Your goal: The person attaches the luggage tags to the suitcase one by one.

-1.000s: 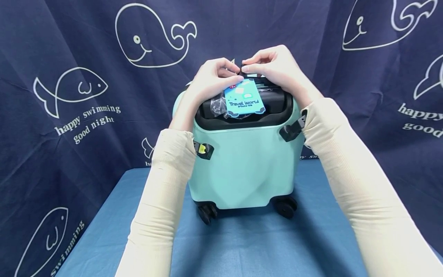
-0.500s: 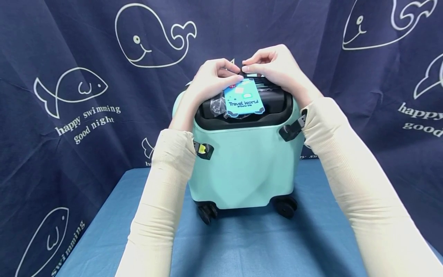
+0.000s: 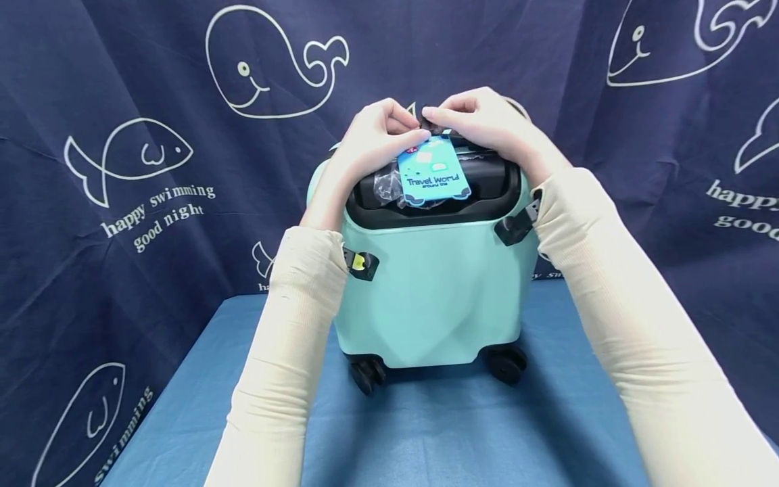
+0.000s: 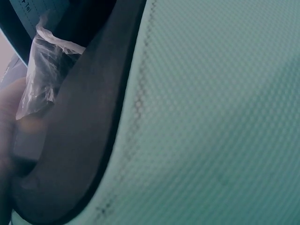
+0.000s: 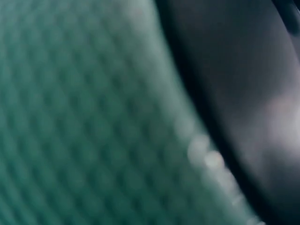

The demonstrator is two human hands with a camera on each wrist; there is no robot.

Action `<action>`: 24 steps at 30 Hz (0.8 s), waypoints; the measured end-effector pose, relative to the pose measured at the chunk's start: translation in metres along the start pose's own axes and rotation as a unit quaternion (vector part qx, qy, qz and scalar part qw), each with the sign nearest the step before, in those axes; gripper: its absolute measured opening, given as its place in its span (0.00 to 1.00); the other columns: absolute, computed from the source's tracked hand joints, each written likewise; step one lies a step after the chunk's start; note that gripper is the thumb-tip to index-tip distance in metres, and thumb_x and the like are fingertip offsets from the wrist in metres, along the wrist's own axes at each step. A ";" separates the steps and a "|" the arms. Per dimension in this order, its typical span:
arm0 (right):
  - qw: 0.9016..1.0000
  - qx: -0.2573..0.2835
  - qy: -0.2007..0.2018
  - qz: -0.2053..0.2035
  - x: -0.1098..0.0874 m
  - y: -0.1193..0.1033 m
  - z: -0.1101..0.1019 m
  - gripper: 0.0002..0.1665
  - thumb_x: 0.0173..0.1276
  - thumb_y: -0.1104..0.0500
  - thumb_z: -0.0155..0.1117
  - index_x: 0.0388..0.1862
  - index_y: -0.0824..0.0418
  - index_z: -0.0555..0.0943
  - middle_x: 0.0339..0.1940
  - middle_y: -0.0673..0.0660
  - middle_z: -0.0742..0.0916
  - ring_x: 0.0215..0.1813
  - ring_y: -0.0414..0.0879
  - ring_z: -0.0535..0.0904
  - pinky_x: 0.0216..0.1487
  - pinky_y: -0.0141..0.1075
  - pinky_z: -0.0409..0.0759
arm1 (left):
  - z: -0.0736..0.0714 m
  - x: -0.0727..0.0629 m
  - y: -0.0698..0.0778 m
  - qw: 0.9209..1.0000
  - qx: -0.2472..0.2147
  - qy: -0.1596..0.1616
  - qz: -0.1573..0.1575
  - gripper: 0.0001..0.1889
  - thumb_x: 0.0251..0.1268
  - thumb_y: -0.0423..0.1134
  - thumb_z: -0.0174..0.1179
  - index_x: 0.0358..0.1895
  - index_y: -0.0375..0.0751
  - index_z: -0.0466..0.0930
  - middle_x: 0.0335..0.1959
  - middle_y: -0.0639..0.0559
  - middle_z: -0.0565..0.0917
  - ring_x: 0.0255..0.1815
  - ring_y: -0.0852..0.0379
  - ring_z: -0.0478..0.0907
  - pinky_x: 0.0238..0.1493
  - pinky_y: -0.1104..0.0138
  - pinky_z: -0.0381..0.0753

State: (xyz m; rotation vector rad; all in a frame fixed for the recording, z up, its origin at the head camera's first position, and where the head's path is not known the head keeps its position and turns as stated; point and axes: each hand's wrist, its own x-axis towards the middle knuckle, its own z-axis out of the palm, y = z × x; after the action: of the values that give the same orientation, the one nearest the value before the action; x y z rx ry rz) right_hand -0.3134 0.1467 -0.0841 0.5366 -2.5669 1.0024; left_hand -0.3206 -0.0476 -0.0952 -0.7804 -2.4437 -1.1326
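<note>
A mint-green suitcase (image 3: 432, 291) stands upright, its black top handle section (image 3: 481, 182) partly covered by a blue luggage tag (image 3: 433, 179) lettered "Travel World". In the head view my left hand (image 3: 371, 145) pinches at the tag's top edge. Close beside it, my right hand (image 3: 487, 125) holds the tag's dark strap (image 3: 431, 125) between thumb and fingers; most of the strap is hidden. The left wrist view shows the textured shell (image 4: 211, 117), black trim (image 4: 89, 108) and the tag's printed back (image 4: 28, 18). Only blurred shell (image 5: 84, 117) and black trim (image 5: 229, 93) fill the right wrist view.
Crumpled clear plastic wrap (image 3: 386, 186) clings to the handle beside the tag. Black wheels (image 3: 505, 365) carry the suitcase on a blue cloth-covered table (image 3: 426, 433). A navy curtain (image 3: 152, 67) with white whales and fish hangs behind.
My right hand has dipped slightly, with its thumb shifting over the strap. The tag has tilted slightly and the view has shifted a little. My left hand keeps its pinch.
</note>
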 end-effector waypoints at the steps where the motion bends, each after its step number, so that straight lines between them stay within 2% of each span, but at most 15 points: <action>1: 1.000 0.004 -0.006 -0.011 0.000 0.000 0.000 0.24 0.62 0.34 0.57 0.39 0.51 0.82 0.33 0.47 0.80 0.41 0.41 0.69 0.43 0.32 0.61 | 0.000 0.000 0.000 1.000 0.000 0.001 -0.001 0.14 0.58 0.46 0.64 0.41 0.44 0.74 0.36 0.48 0.87 0.34 0.65 0.80 0.45 0.77 0.70; 4: 0.999 0.021 -0.011 -0.034 0.000 0.001 0.000 0.19 0.63 0.37 0.58 0.36 0.50 0.81 0.31 0.48 0.79 0.40 0.41 0.69 0.42 0.33 0.59 | 0.000 0.000 0.001 1.000 -0.004 0.007 -0.013 0.17 0.57 0.47 0.65 0.41 0.45 0.69 0.37 0.49 0.87 0.36 0.65 0.80 0.46 0.76 0.69; 6: 0.998 0.036 -0.008 -0.042 0.000 0.002 0.000 0.16 0.63 0.39 0.60 0.35 0.49 0.81 0.30 0.47 0.80 0.39 0.41 0.69 0.43 0.33 0.58 | 0.000 0.000 0.001 1.000 -0.007 0.009 -0.021 0.20 0.56 0.48 0.66 0.44 0.45 0.67 0.40 0.50 0.87 0.41 0.66 0.80 0.48 0.77 0.68; 10: 0.996 0.071 0.003 -0.053 0.000 0.002 0.001 0.14 0.63 0.42 0.62 0.36 0.50 0.81 0.30 0.48 0.82 0.39 0.43 0.71 0.43 0.32 0.59 | 0.000 -0.001 0.002 1.000 -0.003 0.026 -0.016 0.27 0.54 0.49 0.66 0.52 0.43 0.64 0.46 0.52 0.85 0.46 0.64 0.80 0.51 0.76 0.68; 12: 0.994 0.087 0.003 -0.058 0.001 0.001 0.002 0.13 0.63 0.44 0.62 0.36 0.52 0.81 0.29 0.46 0.83 0.38 0.42 0.73 0.42 0.31 0.61 | 0.000 -0.002 0.001 0.999 0.008 0.045 -0.009 0.29 0.53 0.50 0.67 0.53 0.43 0.63 0.48 0.52 0.82 0.45 0.61 0.80 0.51 0.75 0.70; 14: 0.994 0.095 0.004 -0.061 0.002 -0.001 0.004 0.13 0.64 0.45 0.62 0.36 0.53 0.80 0.26 0.44 0.83 0.36 0.41 0.74 0.41 0.29 0.63 | 0.000 -0.006 0.001 0.997 0.029 0.078 0.005 0.28 0.53 0.49 0.67 0.52 0.43 0.64 0.48 0.52 0.78 0.44 0.60 0.78 0.49 0.75 0.70; 16: 0.994 0.094 0.004 -0.056 0.001 -0.001 0.005 0.13 0.64 0.45 0.62 0.36 0.53 0.80 0.24 0.41 0.83 0.35 0.40 0.74 0.41 0.29 0.63 | 0.002 -0.013 -0.001 0.991 0.043 0.122 0.042 0.25 0.55 0.47 0.67 0.50 0.41 0.67 0.47 0.49 0.75 0.44 0.58 0.75 0.48 0.75 0.70; 18: 0.995 0.085 0.007 -0.049 0.000 -0.001 0.006 0.13 0.64 0.44 0.62 0.36 0.52 0.80 0.23 0.39 0.83 0.35 0.38 0.74 0.42 0.28 0.62 | 0.007 -0.024 -0.003 0.977 0.050 0.170 0.116 0.18 0.58 0.44 0.64 0.46 0.37 0.71 0.43 0.47 0.74 0.43 0.55 0.74 0.49 0.75 0.69; 20: 0.996 0.082 0.011 -0.045 -0.001 -0.001 0.005 0.13 0.63 0.43 0.62 0.36 0.51 0.80 0.23 0.38 0.83 0.34 0.37 0.74 0.42 0.28 0.62 | 0.012 -0.038 -0.007 0.955 0.062 0.203 0.206 0.12 0.63 0.41 0.60 0.41 0.35 0.74 0.39 0.45 0.76 0.42 0.53 0.73 0.50 0.71 0.69; 22: 0.995 0.088 0.014 -0.047 -0.002 -0.001 0.004 0.13 0.63 0.44 0.63 0.36 0.51 0.80 0.23 0.39 0.84 0.33 0.36 0.75 0.40 0.27 0.63 | 0.019 -0.053 -0.012 0.931 0.079 0.213 0.287 0.11 0.63 0.42 0.60 0.38 0.35 0.77 0.37 0.45 0.78 0.43 0.52 0.73 0.50 0.66 0.69; 24: 0.995 0.085 0.019 -0.054 -0.002 0.000 0.002 0.12 0.63 0.45 0.63 0.36 0.52 0.80 0.21 0.39 0.83 0.30 0.36 0.74 0.39 0.27 0.64 | 0.026 -0.065 -0.017 0.911 0.106 0.205 0.341 0.17 0.58 0.49 0.64 0.39 0.37 0.78 0.39 0.46 0.79 0.44 0.52 0.74 0.51 0.63 0.69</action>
State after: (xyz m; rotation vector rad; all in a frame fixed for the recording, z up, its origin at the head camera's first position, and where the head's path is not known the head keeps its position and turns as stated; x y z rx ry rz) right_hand -0.3118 0.1454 -0.0867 0.6857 -2.4054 1.1879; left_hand -0.2809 -0.0589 -0.1546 -1.0769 -1.6898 -0.6570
